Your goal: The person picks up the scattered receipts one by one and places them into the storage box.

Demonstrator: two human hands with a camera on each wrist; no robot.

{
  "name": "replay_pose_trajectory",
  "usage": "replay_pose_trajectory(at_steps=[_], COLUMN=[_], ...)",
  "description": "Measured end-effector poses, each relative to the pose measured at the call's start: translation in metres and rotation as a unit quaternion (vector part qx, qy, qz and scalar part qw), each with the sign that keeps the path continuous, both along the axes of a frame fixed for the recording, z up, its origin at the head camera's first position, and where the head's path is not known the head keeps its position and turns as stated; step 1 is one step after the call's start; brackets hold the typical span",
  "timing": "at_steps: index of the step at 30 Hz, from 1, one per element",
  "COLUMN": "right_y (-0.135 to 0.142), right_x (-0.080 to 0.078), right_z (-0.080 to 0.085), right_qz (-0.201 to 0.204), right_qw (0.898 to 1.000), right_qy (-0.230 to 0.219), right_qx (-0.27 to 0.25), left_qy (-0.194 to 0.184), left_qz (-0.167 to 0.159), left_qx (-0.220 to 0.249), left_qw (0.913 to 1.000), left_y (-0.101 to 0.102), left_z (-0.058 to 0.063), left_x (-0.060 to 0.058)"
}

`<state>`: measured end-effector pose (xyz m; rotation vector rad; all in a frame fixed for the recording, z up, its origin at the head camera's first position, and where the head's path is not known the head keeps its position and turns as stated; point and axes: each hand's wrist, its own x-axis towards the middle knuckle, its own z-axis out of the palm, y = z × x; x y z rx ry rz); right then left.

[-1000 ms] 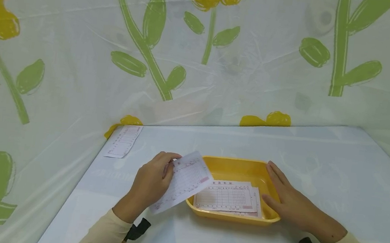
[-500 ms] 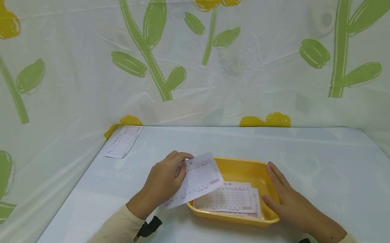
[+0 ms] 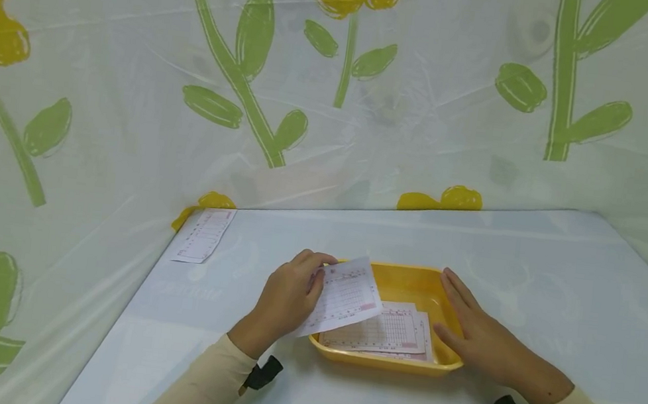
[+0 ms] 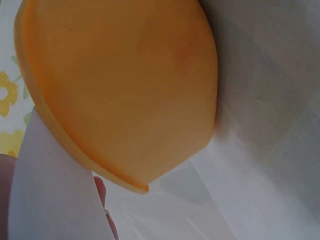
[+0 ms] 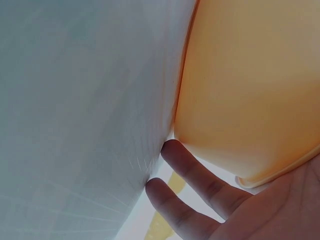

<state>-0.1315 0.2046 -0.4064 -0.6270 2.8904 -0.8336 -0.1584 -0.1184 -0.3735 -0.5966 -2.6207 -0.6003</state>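
My left hand (image 3: 287,296) pinches a printed paper form (image 3: 348,295) by its left side. The sheet tilts over the left part of a yellow plastic tray (image 3: 386,364). Inside the tray lie overlapping printed forms (image 3: 390,326), partly covered by the held one. In the left wrist view the form's blank back (image 4: 47,185) stands against the tray's rim (image 4: 65,135). My right hand (image 3: 482,337) rests at the tray's right end, fingers extended along the rim. The right wrist view shows two fingertips (image 5: 172,150) beside the tray's lower edge (image 5: 177,115).
Another printed form (image 3: 204,236) lies at the table's back left corner. A flower-patterned sheet (image 3: 368,134) hangs behind the pale table (image 3: 560,289). Dark wrist-worn devices (image 3: 264,373) sit below both cuffs.
My left hand has moved to the right, carrying the form farther over the tray and the sheets inside. The right hand and the tray have stayed in place.
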Motion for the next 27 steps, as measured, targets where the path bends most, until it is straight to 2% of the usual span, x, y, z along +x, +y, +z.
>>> replay_pose_trajectory(at_steps=[12, 27], right_y=[0.000, -0.001], right_x=[0.001, 0.001], right_z=[0.000, 0.001], right_qz=[-0.002, -0.001], right_qw=[1.000, 1.000], right_qy=[0.000, 0.003], right_qx=[0.000, 0.000], left_qy=[-0.031, -0.051], left_qz=[-0.025, -0.065], left_qx=[-0.014, -0.031], left_qw=[0.9991, 0.9961], left_y=[0.011, 0.023], left_z=[-0.008, -0.007], left_x=[-0.007, -0.011])
